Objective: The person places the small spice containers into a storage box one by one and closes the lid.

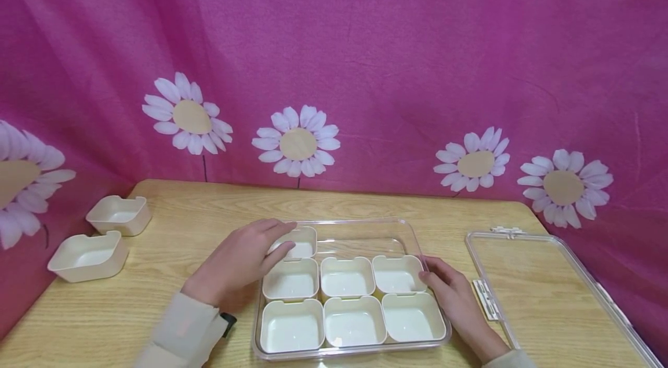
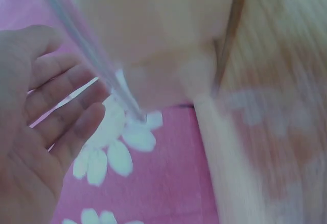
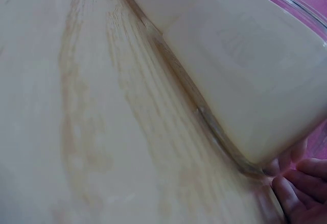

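At six o'clock, a clear, glossy box [image 1: 360,247] holds seven smooth, round-cornered tubs [image 1: 347,281]; the right hand [image 1: 459,301] pinches the box's three-o'clock wall. At its ten, the left hand [image 1: 242,258], fingers loosely apart, perhaps touches a tub.

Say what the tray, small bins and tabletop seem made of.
Tabletop: smooth wood or printed laminate; grain shows.
Tray: likely clear, glossy plastic; the tabletop shows through and its rim catches light.
Small bins: probably cream plastic, satin; opaque walls, rounded corners.
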### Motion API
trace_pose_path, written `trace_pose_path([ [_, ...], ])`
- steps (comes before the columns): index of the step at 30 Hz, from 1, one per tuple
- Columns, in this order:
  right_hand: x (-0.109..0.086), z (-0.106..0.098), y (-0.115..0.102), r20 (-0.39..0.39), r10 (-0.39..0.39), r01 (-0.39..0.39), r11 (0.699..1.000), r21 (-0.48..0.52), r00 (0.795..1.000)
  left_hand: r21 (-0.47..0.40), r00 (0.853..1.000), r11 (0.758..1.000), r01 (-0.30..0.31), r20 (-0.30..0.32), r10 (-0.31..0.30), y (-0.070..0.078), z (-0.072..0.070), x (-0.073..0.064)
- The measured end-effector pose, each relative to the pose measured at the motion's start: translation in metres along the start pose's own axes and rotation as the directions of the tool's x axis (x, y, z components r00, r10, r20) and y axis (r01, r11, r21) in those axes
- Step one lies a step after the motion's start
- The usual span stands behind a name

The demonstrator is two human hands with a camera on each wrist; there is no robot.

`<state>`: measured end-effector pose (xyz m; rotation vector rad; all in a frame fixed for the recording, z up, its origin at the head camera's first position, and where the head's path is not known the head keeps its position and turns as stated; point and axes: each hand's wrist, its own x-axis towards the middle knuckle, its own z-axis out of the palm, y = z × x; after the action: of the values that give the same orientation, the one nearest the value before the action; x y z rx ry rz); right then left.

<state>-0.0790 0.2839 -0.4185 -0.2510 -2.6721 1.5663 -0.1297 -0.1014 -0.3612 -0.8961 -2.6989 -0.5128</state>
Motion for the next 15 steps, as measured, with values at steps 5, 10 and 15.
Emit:
trace_pose_path([
  [5, 0.000, 0.001, 0.000, 0.005, -0.001, 0.001, 1.000, -0.001, 1.000, 0.016, 0.998, 0.998, 0.067, -0.018, -0.066, -0.015, -0.004, -0.009],
  [10, 0.000, -0.001, -0.001, 0.009, 0.011, -0.011, 1.000, -0.013, 1.000, 0.022, 0.990, 0.992, 0.122, -0.072, -0.120, -0.029, -0.008, -0.018],
  [15, 0.000, 0.000, -0.001, 0.010, 0.014, -0.014, 1.000, -0.012, 1.000, 0.058, 0.975, 0.982, 0.182, -0.141, -0.173, -0.044, -0.021, -0.028],
])
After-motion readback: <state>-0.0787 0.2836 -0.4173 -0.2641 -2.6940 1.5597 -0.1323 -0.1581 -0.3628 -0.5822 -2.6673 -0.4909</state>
